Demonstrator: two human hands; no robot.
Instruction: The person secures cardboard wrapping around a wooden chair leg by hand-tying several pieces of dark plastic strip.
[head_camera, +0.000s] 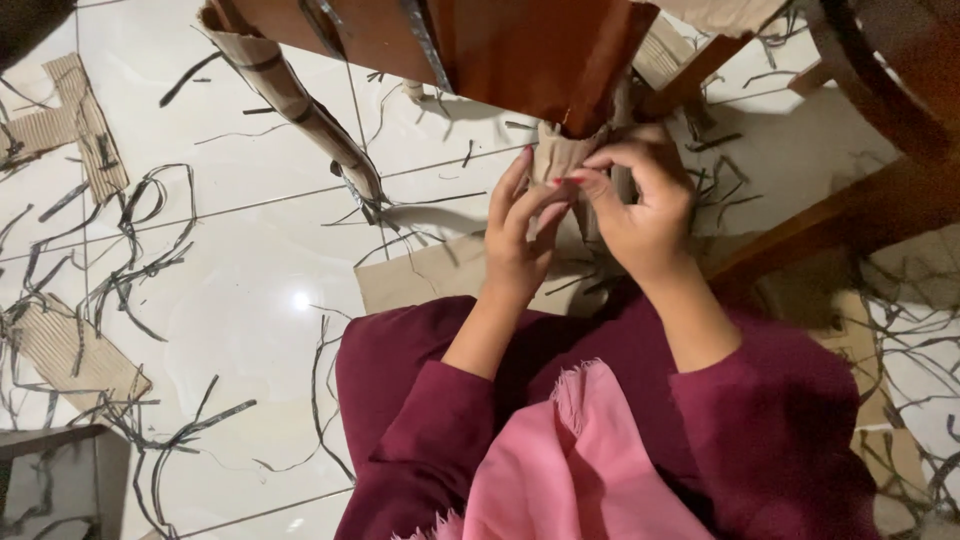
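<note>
Nearest the camera, a maroon sleeve (440, 420) and pink cloth (570, 460) are filling the lower view. Just beyond, the left hand (515, 235) and right hand (640, 205) are both pinching the cardboard wrap (560, 155) around a wooden furniture leg (540, 50), fingers closed on its edge. Left of that leg, a second wrapped leg (290, 100) is slanting down, with black straps (130, 250) littering the tiled floor (250, 300). The wrap could tear unevenly, or loose straps could snag underfoot.
</note>
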